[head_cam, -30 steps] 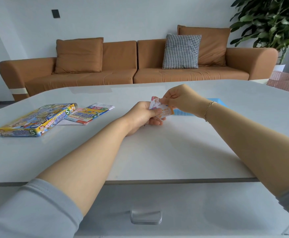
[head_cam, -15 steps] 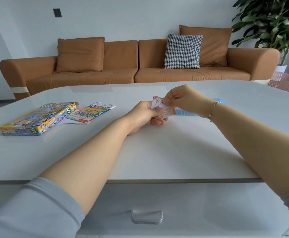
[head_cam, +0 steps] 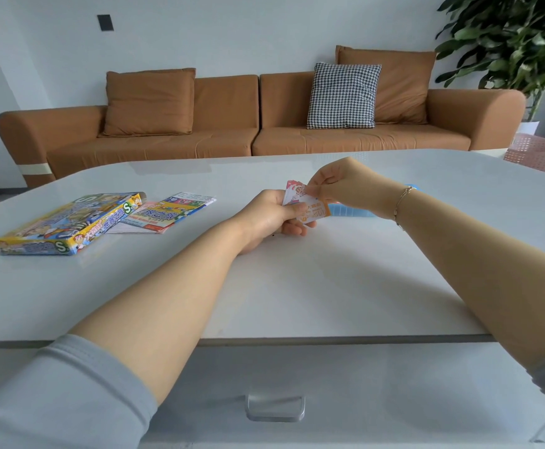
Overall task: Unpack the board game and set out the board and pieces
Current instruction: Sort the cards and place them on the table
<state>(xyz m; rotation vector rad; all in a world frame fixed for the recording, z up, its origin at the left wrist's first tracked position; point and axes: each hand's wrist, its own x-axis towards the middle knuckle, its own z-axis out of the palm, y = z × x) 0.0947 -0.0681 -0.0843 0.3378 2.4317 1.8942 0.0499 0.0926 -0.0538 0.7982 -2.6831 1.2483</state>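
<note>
The game cards (head_cam: 303, 205) are a small, slightly fanned stack with pink and white faces and an orange-edged one in front carrying print too small to read; the left hand (head_cam: 272, 218) grips the stack from below, thumb across the front card and fingers curled underneath, its heel resting on the white table (head_cam: 297, 286); the right hand (head_cam: 342, 186) pinches the top edge of a card between thumb and fingertip, held just above and touching the stack; how many cards there are cannot be told. A blue tray (head_cam: 350, 211) lies behind the right wrist, mostly hidden by hand and cards, so its contents are out of sight. Well off to the left of the left hand sits the game box (head_cam: 70, 222), bright yellow and blue with cartoon art, its far end seemingly open; the folded board (head_cam: 167, 213) lies just beside it on the side nearer the hands, one corner tucked against the box.
</note>
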